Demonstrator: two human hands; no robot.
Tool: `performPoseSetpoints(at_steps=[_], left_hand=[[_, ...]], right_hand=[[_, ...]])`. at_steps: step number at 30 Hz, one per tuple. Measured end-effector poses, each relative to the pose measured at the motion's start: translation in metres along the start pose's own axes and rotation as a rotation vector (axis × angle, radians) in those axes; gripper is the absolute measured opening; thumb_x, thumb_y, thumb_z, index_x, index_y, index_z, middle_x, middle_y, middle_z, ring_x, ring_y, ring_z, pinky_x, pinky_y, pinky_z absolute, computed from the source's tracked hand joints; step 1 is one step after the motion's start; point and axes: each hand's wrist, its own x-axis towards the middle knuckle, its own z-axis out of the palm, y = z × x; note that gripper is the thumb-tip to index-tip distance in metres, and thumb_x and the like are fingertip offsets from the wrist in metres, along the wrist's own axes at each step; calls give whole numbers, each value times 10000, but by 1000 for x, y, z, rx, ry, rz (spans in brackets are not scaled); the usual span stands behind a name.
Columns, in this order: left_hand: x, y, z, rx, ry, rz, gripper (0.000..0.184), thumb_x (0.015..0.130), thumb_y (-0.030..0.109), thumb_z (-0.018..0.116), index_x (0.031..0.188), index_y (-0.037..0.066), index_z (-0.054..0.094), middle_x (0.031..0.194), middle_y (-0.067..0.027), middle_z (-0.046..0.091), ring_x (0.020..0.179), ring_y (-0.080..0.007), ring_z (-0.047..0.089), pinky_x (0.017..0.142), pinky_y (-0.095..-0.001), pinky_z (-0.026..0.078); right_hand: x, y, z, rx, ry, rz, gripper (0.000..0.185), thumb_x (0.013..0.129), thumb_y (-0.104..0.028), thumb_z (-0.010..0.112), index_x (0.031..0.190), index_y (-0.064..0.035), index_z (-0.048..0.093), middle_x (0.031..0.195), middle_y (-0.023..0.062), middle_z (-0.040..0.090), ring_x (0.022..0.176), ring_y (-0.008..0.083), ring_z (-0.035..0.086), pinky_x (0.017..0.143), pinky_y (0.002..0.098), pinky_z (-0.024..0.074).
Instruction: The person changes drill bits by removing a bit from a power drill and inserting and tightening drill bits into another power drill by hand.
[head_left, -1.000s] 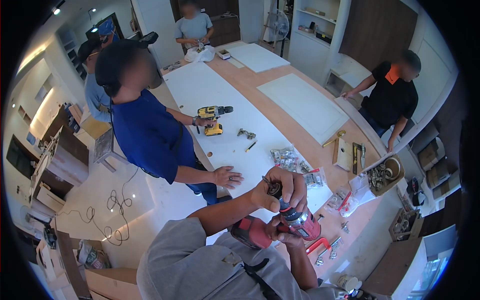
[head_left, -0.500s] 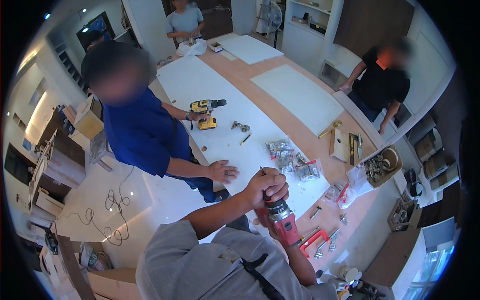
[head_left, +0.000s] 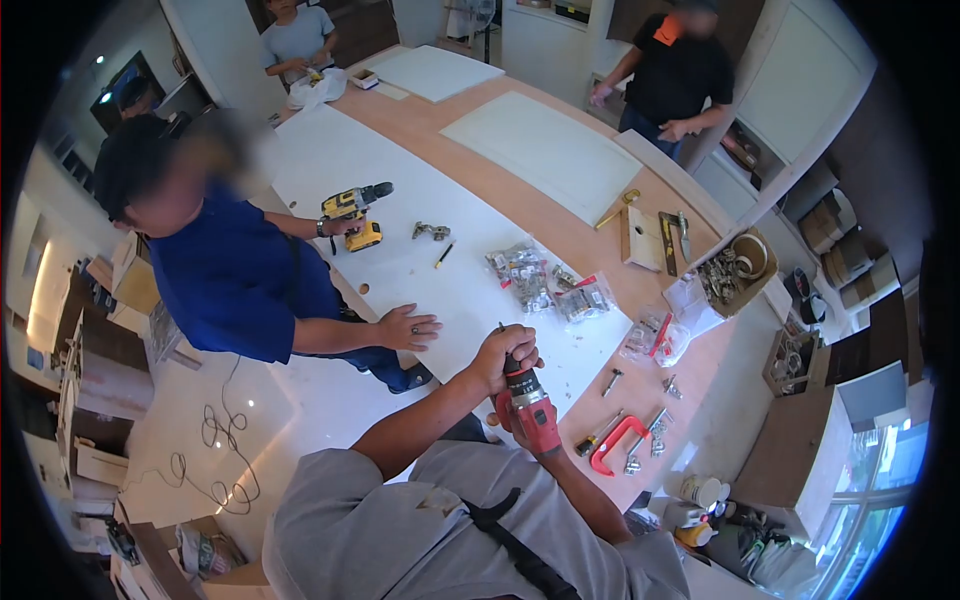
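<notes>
My left hand is closed around the chuck at the front of a red and black cordless drill. A thin bit sticks out above my fingers. Behind the drill, my right hand is mostly hidden, with its wrist leading to the handle, which it appears to grip. The drill is held above the near edge of a white panel. Plastic bags of metal hinges lie on that panel, beyond my left hand. A red clamp rests on the table to the right.
At left, a co-worker in blue holds a yellow drill and leans a hand on the panel. Loose hinges and a marker lie there. A box of hardware stands right. Two other people stand beyond the table.
The view has shifted, so the table sits further left. My hands keep the same hold on the drill. The person in black at the far side has straightened up and moved their hands.
</notes>
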Motion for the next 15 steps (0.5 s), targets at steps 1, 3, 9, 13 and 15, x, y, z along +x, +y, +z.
performPoseSetpoints(at_steps=[1,3,9,13,15], left_hand=[[3,-1,-2,-8,-12,-15,376,955,179,546,593,183,444,560,34,448,545,-141,499,762,-387,506],[6,-3,-8,-35,-23,-32,359,951,180,550,605,182,451,564,35,455,539,-143,501,779,-387,508],[9,-17,-22,215,319,-9,195,800,133,695,671,66,566,582,-52,551,493,-176,531,513,-339,476],[-3,-47,-73,70,662,-52,180,820,152,702,708,95,573,631,-22,531,530,-163,552,523,-333,494],[-12,-42,-60,34,604,-42,153,825,182,712,791,95,591,692,-32,565,587,-176,590,572,-342,526]], right_hand=[[-1,1,2,-7,13,11,155,936,-232,652,1014,-99,633,798,86,644,685,249,627,577,369,496],[-8,3,0,-71,-32,42,150,930,-218,646,1015,-95,631,807,93,641,695,256,627,584,371,496],[-21,66,9,-268,-22,-43,245,850,-145,663,1060,-31,610,836,137,646,731,294,658,632,398,525],[-10,78,-10,-271,-117,-241,316,805,-118,681,1075,18,592,866,167,649,720,308,662,636,386,528],[-14,77,-8,-237,-123,-279,290,846,-101,653,1097,24,578,876,143,651,703,271,660,624,363,532]])
